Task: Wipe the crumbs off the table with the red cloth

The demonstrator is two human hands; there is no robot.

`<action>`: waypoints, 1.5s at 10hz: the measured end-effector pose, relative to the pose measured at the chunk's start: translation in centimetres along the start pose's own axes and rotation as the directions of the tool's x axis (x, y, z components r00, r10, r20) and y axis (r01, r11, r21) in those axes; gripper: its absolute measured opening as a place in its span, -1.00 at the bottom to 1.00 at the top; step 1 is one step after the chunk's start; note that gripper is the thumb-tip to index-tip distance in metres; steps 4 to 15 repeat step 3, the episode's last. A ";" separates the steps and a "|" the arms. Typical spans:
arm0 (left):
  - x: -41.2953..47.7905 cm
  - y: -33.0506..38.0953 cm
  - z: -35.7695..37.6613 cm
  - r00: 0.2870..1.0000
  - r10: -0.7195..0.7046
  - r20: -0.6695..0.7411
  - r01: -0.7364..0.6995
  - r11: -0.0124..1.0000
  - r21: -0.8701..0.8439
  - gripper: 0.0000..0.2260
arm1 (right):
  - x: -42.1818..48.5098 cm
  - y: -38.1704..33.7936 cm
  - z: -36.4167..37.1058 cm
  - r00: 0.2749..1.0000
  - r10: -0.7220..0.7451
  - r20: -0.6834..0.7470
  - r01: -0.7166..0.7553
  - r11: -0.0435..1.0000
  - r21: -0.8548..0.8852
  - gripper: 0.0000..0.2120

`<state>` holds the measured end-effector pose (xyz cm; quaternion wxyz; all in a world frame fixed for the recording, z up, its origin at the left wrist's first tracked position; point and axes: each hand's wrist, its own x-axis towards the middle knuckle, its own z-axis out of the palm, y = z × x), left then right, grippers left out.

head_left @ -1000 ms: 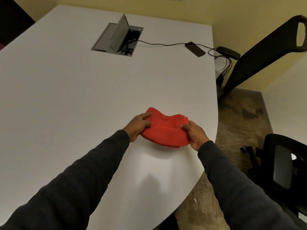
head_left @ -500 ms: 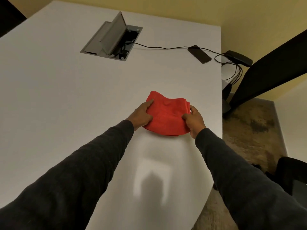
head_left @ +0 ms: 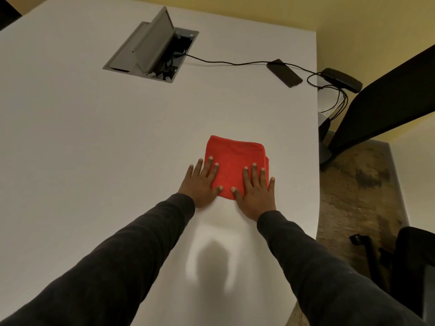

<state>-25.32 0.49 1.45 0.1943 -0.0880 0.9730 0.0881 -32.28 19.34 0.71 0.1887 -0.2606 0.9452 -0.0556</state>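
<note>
A folded red cloth (head_left: 235,158) lies flat on the white table (head_left: 94,137), near its right edge. My left hand (head_left: 202,182) rests palm down with spread fingers on the cloth's left near corner. On the right near corner my right hand (head_left: 255,191) presses flat in the same way. Neither hand grips the cloth. I can make out no crumbs on the table surface.
An open grey cable box (head_left: 150,47) is set into the table at the back. A black cable runs from it to a dark phone (head_left: 284,72) near the right edge. Black chairs (head_left: 381,95) stand to the right over a patterned carpet (head_left: 357,184).
Both hands held the bunched cloth by its sides before; now the cloth is laid down flat and folded, and the hands have opened and pressed on top of it.
</note>
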 end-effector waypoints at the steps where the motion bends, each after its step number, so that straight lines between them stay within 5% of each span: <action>1: -0.4 0.1 -0.4 1.000 -0.002 -0.005 0.001 1.000 -0.026 -0.30 | 0.0 -0.3 -0.4 1.000 0.001 0.022 -0.001 1.000 -0.015 -0.23; 3: -4.9 -0.2 -0.3 0.984 -0.134 -0.118 0.101 0.963 -0.250 -0.33 | -3.6 -3.5 -0.7 0.999 -0.008 -0.035 0.008 1.000 0.016 -0.22; 15: -4.9 -0.2 -0.3 0.984 -0.134 -0.118 0.101 0.963 -0.250 -0.33 | -3.6 -3.5 -0.7 0.999 -0.008 -0.035 0.008 1.000 0.016 -0.22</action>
